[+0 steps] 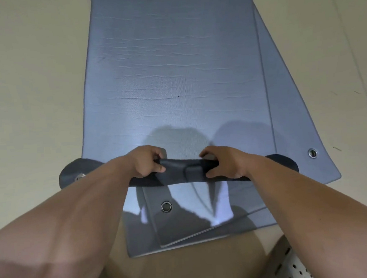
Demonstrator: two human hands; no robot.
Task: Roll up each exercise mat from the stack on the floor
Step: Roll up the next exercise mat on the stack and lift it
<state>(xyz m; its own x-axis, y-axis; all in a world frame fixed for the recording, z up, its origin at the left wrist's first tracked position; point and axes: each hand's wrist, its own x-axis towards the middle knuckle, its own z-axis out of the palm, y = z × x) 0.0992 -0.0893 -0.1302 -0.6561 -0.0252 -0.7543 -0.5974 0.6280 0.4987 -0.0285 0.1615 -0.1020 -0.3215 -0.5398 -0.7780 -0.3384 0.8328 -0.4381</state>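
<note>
A stack of blue-grey exercise mats lies on the floor, running away from me. The near end of the top mat is curled over into a short dark roll. My left hand grips the roll left of centre, fingers over its top. My right hand grips it right of centre. The roll's ends stick out past both forearms, and a metal eyelet shows on the left end. Beneath it, the near corners of two lower mats lie askew, one with an eyelet.
Another lower mat juts out to the right, with an eyelet near its corner. Pale beige floor surrounds the stack. A white perforated object sits at the bottom right beside my legs.
</note>
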